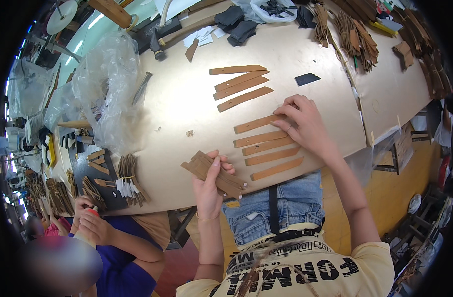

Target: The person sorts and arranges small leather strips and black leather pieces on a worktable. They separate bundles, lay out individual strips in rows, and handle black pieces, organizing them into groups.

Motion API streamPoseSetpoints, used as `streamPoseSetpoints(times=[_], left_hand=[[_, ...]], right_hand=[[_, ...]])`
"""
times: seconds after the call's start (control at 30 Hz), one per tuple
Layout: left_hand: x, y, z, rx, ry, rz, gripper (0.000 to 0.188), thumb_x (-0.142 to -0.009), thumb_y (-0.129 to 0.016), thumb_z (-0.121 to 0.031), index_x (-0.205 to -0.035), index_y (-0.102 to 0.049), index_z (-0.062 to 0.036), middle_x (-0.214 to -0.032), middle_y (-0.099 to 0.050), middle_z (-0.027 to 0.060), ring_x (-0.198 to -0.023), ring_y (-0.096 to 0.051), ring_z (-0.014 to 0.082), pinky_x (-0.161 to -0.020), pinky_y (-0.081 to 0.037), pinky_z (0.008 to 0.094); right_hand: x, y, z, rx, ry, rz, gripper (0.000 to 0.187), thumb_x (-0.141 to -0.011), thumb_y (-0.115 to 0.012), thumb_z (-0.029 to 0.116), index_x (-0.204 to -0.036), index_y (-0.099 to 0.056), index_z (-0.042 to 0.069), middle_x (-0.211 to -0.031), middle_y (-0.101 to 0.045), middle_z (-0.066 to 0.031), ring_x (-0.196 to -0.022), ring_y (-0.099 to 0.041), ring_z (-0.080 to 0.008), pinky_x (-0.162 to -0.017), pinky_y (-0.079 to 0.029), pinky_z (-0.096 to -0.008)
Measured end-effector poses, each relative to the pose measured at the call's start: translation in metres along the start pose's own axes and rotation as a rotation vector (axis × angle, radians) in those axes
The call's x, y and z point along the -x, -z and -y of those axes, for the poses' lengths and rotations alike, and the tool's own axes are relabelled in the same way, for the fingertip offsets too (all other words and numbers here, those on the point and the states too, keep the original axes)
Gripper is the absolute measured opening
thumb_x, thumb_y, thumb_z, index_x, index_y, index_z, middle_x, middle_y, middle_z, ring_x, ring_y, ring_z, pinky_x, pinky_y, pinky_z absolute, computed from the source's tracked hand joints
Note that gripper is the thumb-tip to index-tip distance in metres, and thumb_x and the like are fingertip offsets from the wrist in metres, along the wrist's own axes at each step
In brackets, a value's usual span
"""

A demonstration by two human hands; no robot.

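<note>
My left hand (210, 184) is closed around a stack of brown leather strips (202, 166), held over the table's near edge. Farther right, my right hand (305, 123) pinches the pointed end of a tan leather strip (254, 124) lying on the table. Below that strip several more tan strips (271, 157) lie in a slanting row, each with one slanted end. A small dark bit (257, 146) rests on one of them. Beyond my hands another group of tan strips (244, 88) is laid out, two of them touching.
A black leather piece (307, 79) lies beyond my right hand. At the back are a hammer (157, 47), black pieces (242, 30) and bundled strips (352, 37). Clear plastic bags (107, 89) heap at left. A co-worker's hands (90, 218) work beside a tied bundle (130, 178).
</note>
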State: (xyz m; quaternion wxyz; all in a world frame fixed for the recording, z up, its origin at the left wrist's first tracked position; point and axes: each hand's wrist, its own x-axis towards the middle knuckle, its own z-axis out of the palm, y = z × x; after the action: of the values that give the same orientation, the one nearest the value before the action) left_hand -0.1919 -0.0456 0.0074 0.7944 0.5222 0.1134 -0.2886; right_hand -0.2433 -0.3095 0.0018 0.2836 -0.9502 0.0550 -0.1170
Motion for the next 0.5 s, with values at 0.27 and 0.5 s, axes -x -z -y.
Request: streamPoseSetpoints(times=[0.27,0.5], left_hand=[[0.004,-0.022,-0.003,0.050,-0.029,0.110,0.023,-0.099,-0.055,-0.008,-0.120,-0.053,0.0028,-0.104,-0.062,0.0120,-0.084,-0.065,0.0158,-0.076,-0.058,0.0308],[0.003,-0.034,0.000,0.259,0.014,0.091,0.040,-0.101,-0.050,-0.010,-0.137,-0.041,0.0034,-0.123,-0.055,0.0171,-0.114,-0.058,0.0214,-0.096,-0.054,0.0343]], right_hand=[[0.001,0.000,-0.004,-0.081,-0.041,0.038,0.019,-0.082,-0.074,0.021,-0.096,-0.069,0.009,-0.098,-0.058,-0.0063,-0.094,-0.056,-0.0251,-0.084,-0.046,-0.0372],[0.002,0.007,-0.003,-0.005,0.094,0.000,0.022,-0.081,-0.075,0.018,-0.100,-0.071,0.009,-0.103,-0.060,-0.0058,-0.096,-0.057,-0.0237,-0.084,-0.047,-0.0360]])
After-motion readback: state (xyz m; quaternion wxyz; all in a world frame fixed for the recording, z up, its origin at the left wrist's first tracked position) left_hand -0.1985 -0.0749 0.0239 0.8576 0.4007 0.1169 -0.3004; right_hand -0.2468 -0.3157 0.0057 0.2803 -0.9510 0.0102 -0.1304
